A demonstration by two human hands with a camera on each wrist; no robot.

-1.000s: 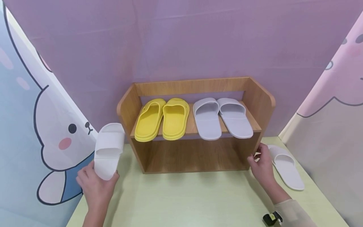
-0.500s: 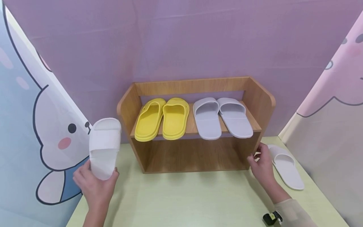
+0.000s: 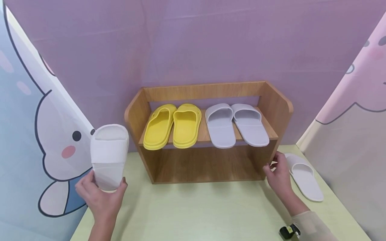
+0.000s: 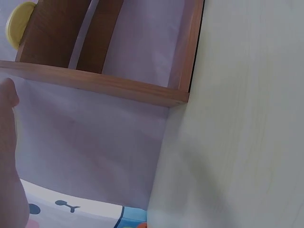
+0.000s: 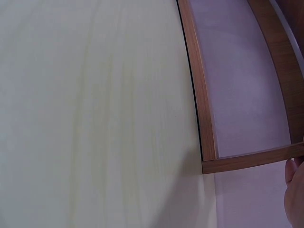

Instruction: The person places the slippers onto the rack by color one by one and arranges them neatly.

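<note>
My left hand grips a white slipper by its heel end, fingers on one side and thumb on the other. The slipper is raised over the table, left of the wooden shoe rack, its toe pointing up and its ribbed strap facing me. My right hand is at the rack's right side panel, fingertips against its front edge with the fingers bent. In the right wrist view the right hand shows only in part, next to the panel. Another white slipper lies on the table just right of this hand.
Yellow slippers and pale grey slippers stand in pairs on the rack's upper shelf. The rack's lower level is open at the front. A purple cloth hangs behind, and printed cartoon sheets flank the table.
The white slipper in my left hand has moved slightly left and tilted, so its toe stands higher and the sole's heel part is steeper. My right hand has stayed at the rack.
</note>
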